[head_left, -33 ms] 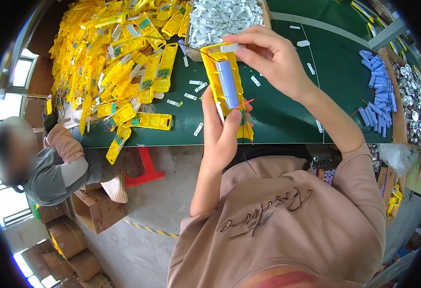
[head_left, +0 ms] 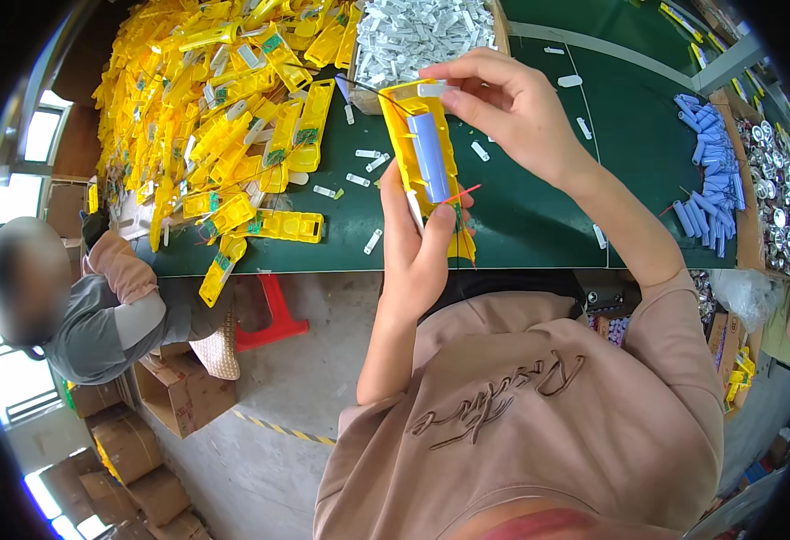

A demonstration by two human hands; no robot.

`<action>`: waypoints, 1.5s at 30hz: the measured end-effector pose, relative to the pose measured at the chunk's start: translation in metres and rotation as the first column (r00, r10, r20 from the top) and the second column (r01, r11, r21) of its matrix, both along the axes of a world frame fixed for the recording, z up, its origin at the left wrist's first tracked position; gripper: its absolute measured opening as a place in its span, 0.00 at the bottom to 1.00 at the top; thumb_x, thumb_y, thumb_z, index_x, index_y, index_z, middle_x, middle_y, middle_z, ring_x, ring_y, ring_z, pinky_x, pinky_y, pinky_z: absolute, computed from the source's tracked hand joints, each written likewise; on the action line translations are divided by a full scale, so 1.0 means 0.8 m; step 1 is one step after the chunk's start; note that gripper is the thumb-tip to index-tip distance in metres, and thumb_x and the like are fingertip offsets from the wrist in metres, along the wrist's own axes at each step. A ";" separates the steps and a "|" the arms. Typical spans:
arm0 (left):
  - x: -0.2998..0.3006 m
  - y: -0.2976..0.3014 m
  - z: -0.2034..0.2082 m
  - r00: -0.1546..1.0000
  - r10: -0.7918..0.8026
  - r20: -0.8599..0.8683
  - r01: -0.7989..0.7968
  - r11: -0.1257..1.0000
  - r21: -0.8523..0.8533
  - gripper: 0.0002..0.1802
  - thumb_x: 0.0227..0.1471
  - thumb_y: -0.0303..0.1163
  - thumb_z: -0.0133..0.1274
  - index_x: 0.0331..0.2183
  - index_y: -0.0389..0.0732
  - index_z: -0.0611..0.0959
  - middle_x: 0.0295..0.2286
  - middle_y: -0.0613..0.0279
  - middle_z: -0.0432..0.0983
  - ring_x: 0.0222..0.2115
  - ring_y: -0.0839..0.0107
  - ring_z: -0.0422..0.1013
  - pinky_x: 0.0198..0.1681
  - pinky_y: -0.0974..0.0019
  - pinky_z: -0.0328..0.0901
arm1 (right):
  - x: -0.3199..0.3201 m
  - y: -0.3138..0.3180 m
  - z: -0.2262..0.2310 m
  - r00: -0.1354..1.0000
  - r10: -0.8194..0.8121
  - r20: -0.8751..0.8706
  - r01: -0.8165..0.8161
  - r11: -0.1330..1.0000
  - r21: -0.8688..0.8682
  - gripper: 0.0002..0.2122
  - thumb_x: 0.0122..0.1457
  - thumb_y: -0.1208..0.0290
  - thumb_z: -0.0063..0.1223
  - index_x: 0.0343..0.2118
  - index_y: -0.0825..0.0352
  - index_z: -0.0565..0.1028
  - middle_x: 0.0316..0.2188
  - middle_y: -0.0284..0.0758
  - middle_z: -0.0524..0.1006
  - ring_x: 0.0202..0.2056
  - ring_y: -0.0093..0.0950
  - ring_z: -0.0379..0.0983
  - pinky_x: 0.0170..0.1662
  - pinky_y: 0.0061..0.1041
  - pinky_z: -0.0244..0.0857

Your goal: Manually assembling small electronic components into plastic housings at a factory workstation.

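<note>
My left hand [head_left: 413,256] is closed around the lower part of a yellow plastic half-housing [head_left: 399,133], held tilted above the green table. Inside the housing lies a blue cylindrical battery cell [head_left: 428,155]; a red wire [head_left: 463,193] sticks out near my left thumb. Part of a green circuit board shows below that thumb. Between thumb and fingertips, my right hand [head_left: 514,101] pinches a small white plastic piece [head_left: 432,90] at the housing's top end. A dark wire [head_left: 359,83] runs from that end toward the upper left.
A large heap of yellow housings [head_left: 206,135] covers the table's left side. Behind my hands stands a box of white plastic pieces [head_left: 422,40]. Blue cells [head_left: 712,171] are piled at the right, beside a carton of shiny round metal parts [head_left: 777,184]. A co-worker [head_left: 112,315] sits at the left.
</note>
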State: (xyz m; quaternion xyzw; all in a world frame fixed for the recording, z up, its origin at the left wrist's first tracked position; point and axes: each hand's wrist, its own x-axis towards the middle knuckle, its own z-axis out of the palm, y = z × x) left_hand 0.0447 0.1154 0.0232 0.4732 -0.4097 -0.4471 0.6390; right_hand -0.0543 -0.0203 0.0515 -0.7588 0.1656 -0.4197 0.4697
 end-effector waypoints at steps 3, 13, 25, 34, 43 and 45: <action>0.001 0.002 -0.007 0.997 0.029 0.066 -0.028 0.999 -0.016 0.27 0.48 0.27 0.39 0.50 0.37 0.53 0.32 0.53 0.67 0.29 0.72 0.66 0.29 0.68 0.67 | -0.005 -0.001 0.011 0.991 -0.027 -0.130 0.036 0.997 0.072 0.08 0.53 0.75 0.49 0.36 0.68 0.70 0.27 0.27 0.67 0.29 0.13 0.65 0.36 0.13 0.62; 0.003 -0.004 -0.009 0.960 0.042 0.278 -0.048 0.999 0.016 0.28 0.47 0.21 0.37 0.51 0.37 0.52 0.35 0.54 0.65 0.33 0.71 0.67 0.34 0.68 0.65 | -0.007 -0.012 0.010 0.995 0.068 -0.073 -0.066 0.997 0.041 0.05 0.53 0.74 0.50 0.29 0.68 0.67 0.24 0.27 0.69 0.27 0.13 0.65 0.30 0.13 0.61; 0.006 -0.005 -0.014 0.977 -0.038 0.208 0.031 0.999 0.040 0.27 0.47 0.24 0.37 0.50 0.37 0.52 0.31 0.55 0.67 0.28 0.73 0.65 0.30 0.70 0.66 | 0.004 -0.017 0.001 0.989 0.012 -0.149 -0.028 0.994 -0.103 0.05 0.54 0.71 0.49 0.29 0.67 0.67 0.22 0.26 0.66 0.24 0.13 0.59 0.27 0.12 0.56; 0.007 -0.010 -0.014 0.982 -0.161 0.097 0.150 0.982 0.110 0.27 0.46 0.23 0.37 0.50 0.37 0.52 0.31 0.55 0.65 0.29 0.72 0.66 0.30 0.69 0.66 | 0.000 -0.053 -0.003 0.860 0.285 -0.424 -0.282 0.957 0.073 0.10 0.56 0.64 0.46 0.34 0.67 0.69 0.26 0.28 0.70 0.29 0.13 0.65 0.29 0.13 0.59; -0.004 -0.055 -0.030 0.996 -0.078 -0.050 0.081 0.995 0.063 0.19 0.48 0.24 0.40 0.43 0.36 0.56 0.30 0.57 0.65 0.28 0.75 0.66 0.29 0.70 0.66 | -0.019 -0.042 -0.051 0.965 0.218 0.148 -0.262 0.720 0.643 0.17 0.56 0.62 0.45 0.44 0.68 0.67 0.36 0.30 0.71 0.35 0.17 0.68 0.40 0.17 0.62; -0.014 -0.066 -0.033 0.995 -0.095 -0.043 0.100 0.989 0.109 0.19 0.48 0.25 0.38 0.44 0.37 0.56 0.32 0.55 0.65 0.29 0.72 0.67 0.29 0.67 0.68 | -0.018 -0.036 -0.050 0.982 0.113 0.149 -0.186 0.658 0.730 0.16 0.56 0.64 0.45 0.44 0.67 0.66 0.35 0.31 0.71 0.37 0.19 0.67 0.42 0.19 0.62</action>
